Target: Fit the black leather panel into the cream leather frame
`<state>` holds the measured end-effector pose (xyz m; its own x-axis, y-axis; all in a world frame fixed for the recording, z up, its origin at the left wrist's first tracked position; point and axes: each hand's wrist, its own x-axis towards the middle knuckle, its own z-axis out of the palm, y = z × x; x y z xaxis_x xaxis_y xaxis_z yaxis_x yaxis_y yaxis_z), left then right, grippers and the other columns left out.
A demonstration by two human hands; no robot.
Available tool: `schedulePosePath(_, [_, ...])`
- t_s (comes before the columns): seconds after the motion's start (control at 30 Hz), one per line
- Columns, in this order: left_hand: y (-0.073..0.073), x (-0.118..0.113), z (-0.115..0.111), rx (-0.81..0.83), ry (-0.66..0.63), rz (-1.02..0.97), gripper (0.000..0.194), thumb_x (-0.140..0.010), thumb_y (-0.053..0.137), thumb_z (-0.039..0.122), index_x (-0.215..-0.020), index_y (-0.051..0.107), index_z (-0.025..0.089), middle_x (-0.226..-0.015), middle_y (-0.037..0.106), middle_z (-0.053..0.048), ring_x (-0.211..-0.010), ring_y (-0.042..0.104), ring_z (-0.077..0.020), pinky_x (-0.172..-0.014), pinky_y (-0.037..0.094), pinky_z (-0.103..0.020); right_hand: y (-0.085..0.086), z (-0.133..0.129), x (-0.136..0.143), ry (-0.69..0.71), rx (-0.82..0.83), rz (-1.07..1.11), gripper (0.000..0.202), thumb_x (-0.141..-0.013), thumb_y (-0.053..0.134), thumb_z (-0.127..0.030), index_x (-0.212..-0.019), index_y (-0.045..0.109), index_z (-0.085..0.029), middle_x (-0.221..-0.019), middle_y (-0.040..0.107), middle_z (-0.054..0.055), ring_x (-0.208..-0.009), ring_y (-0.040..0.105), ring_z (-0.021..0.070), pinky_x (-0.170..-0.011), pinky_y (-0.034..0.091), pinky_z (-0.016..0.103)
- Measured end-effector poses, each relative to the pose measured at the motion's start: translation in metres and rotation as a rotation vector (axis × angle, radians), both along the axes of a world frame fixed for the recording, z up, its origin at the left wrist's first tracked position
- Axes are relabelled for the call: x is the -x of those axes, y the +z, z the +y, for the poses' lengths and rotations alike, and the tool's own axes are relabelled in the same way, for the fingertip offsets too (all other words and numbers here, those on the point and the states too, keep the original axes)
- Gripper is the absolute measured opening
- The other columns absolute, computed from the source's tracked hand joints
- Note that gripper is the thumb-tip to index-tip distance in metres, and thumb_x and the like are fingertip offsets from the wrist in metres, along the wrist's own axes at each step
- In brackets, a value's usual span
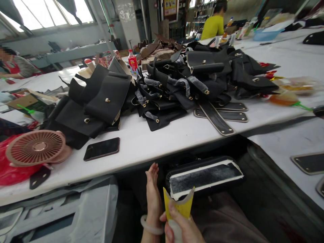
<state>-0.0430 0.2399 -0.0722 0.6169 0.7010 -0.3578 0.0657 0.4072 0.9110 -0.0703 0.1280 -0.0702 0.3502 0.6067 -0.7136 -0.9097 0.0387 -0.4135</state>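
My left hand (153,199) is upright, seen edge-on, fingers stretched out and nothing held. It is beside the left end of a black bag (205,189), whose strip-shaped panel (206,179) faces up. The panel is black with whitish smears and has a pale, rough border. My right hand (181,224) is closed around a yellow scraper-like tool (183,207) with a curved-in top edge and a whitish lower part. The tool's tips reach the near left corner of the panel; whether they touch cannot be made out. The bag is at my lap, below the table edge.
On the white table (141,145) are a phone (102,149), a pink fan (37,146), heaped black bag pieces (108,96) and stitched black strips (216,119). A grey plastic-covered box (101,206) stands left. Another person in yellow (212,27) sits far off.
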Motion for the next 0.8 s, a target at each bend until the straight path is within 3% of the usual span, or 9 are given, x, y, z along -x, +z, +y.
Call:
schedulePosePath(0.1, [0.021, -0.008, -0.003, -0.150, -0.275, -0.021, 0.062, -0.097, 0.020, 0.056, -0.109, 0.071, 0.022, -0.124, 0.067, -0.006, -0.134, 0.044, -0.0247, -0.120, 0.014, -0.045, 0.000, 0.000, 0.001, 0.002, 0.005, 0.027, 0.070, -0.057, 0.064, -0.084, -0.068, 0.061, -0.015, -0.037, 0.044, -0.005, -0.031, 0.041, 0.0079, -0.036, 0.028, 0.019])
schedulePosePath(0.2, [0.040, -0.020, -0.006, -0.266, -0.414, 0.049, 0.063, -0.097, 0.022, 0.053, -0.092, 0.078, 0.024, -0.108, 0.074, -0.005, -0.126, 0.052, -0.0278, -0.120, 0.012, -0.047, -0.002, 0.000, 0.001, 0.034, 0.002, 0.048, 0.070, -0.056, 0.064, -0.085, -0.062, 0.057, -0.015, -0.036, 0.042, -0.005, -0.031, 0.040, 0.0076, -0.036, 0.027, 0.019])
schedulePosePath(0.4, [0.042, -0.028, -0.007, -0.310, -0.411, 0.052, 0.059, -0.099, 0.024, 0.046, -0.090, 0.078, 0.023, -0.098, 0.076, -0.005, -0.108, 0.066, -0.0254, -0.120, 0.015, -0.045, 0.002, 0.000, -0.002, 0.081, -0.024, 0.097, 0.074, -0.050, 0.062, -0.089, -0.058, 0.057, -0.016, -0.037, 0.041, -0.006, -0.034, 0.040, 0.0076, -0.040, 0.032, 0.021])
schedulePosePath(0.67, [0.040, -0.029, -0.009, -0.332, -0.374, 0.088, 0.054, -0.100, 0.029, 0.041, -0.085, 0.078, 0.023, -0.093, 0.077, -0.003, -0.101, 0.068, -0.0234, -0.119, 0.015, -0.045, 0.005, -0.010, -0.012, 0.250, 0.059, 0.029, 0.076, -0.054, 0.054, -0.092, -0.059, 0.060, -0.017, -0.042, 0.046, -0.003, -0.042, 0.048, 0.0102, -0.047, 0.038, 0.022])
schedulePosePath(0.8, [0.040, -0.032, -0.011, -0.327, -0.353, 0.118, 0.052, -0.099, 0.032, 0.042, -0.081, 0.078, 0.024, -0.089, 0.077, -0.003, -0.098, 0.069, -0.0228, -0.119, 0.014, -0.046, 0.007, -0.018, -0.023, 0.326, 0.011, 0.040, 0.076, -0.054, 0.053, -0.092, -0.069, 0.067, -0.018, -0.044, 0.050, -0.002, -0.046, 0.051, 0.0121, -0.052, 0.042, 0.024])
